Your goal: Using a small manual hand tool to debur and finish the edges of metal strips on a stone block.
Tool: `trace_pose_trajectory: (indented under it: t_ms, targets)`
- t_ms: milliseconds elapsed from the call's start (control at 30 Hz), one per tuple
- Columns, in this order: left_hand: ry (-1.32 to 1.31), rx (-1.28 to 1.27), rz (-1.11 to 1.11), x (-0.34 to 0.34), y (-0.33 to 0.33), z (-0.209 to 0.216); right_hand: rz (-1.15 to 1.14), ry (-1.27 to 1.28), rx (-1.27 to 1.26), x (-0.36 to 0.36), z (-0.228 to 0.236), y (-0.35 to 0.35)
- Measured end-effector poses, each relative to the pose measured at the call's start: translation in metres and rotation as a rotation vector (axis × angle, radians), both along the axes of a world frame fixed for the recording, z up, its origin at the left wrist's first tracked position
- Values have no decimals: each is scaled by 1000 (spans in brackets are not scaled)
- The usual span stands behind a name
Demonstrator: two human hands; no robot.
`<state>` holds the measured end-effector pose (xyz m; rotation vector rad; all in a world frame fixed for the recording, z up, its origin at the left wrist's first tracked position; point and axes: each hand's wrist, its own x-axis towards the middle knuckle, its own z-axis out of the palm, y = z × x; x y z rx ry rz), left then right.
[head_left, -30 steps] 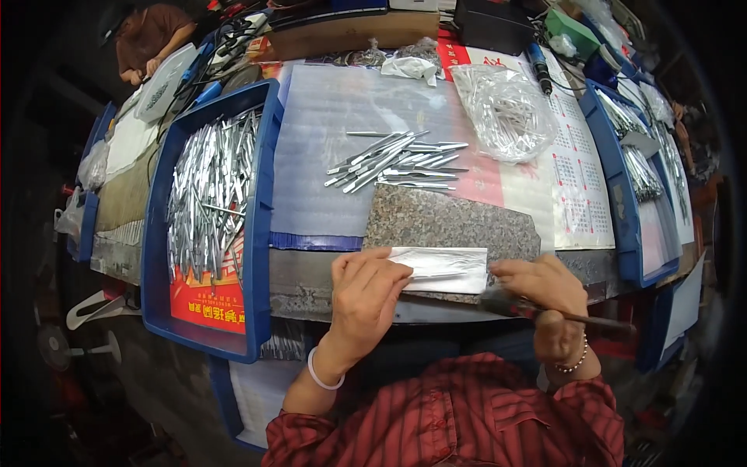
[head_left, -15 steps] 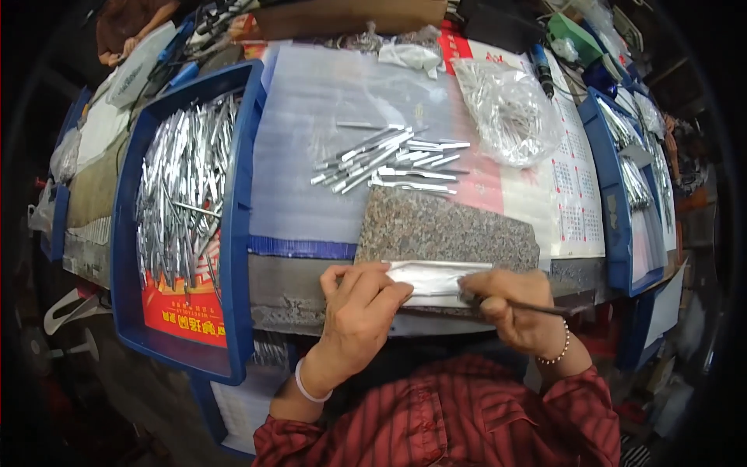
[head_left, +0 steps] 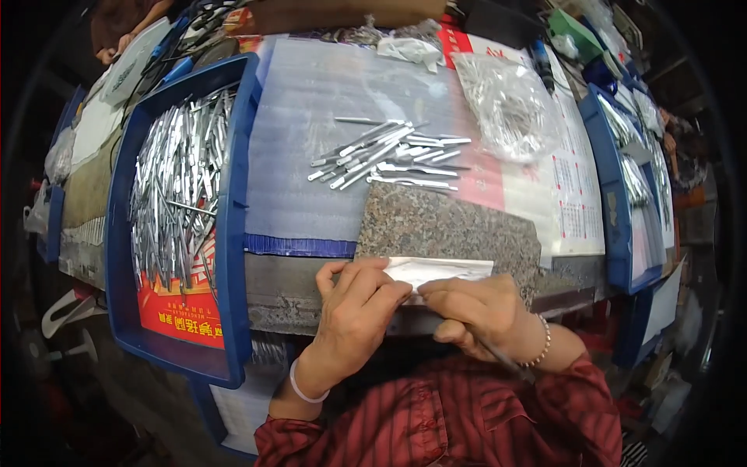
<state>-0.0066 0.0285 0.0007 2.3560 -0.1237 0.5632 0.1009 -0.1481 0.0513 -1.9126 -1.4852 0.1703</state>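
Observation:
A shiny silver sheet (head_left: pixel 443 269), flat and narrow, lies along the near edge of a speckled stone slab (head_left: pixel 447 226). My left hand (head_left: pixel 354 307) is closed, its fingertips gripping the sheet's left end. Close beside it, my right hand (head_left: pixel 486 315) pinches at the sheet's near edge. A thin dark stick-like tool (head_left: pixel 502 356) is held in that same hand, its shaft slanting back toward my wrist; its exact kind does not show. Beyond the slab lies a loose pile of slim silver metal rods (head_left: pixel 381 156).
On the left stands a blue tray (head_left: pixel 243 156) full of similar rods, with red printed card at its near end. A clear plastic bag (head_left: pixel 510 105) lies at the back right. Another blue tray (head_left: pixel 616 226) is at far right. Someone's hand (head_left: pixel 124 40) shows at top left.
My right hand has moved left along the sheet, up to my left fingers. Its tool has swung from pointing right to slanting down toward me. My left hand stays in place.

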Motion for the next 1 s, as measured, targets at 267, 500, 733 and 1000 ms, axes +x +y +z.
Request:
trace_pose_trajectory:
  t_ms: [267,500,733,1000]
  targets:
    - [37,-3,63,-11,17,-1,13,35,133,-2,14,1]
    - [11,-13,44,-7,20,-4,-69,49,52,-9,-4,40]
    - [20,-36,49,-13,18,-7,-65,125,261,-14,20,12]
    - [10,-28,60,-9,16,-6,-209,259,107,-6,13,0]
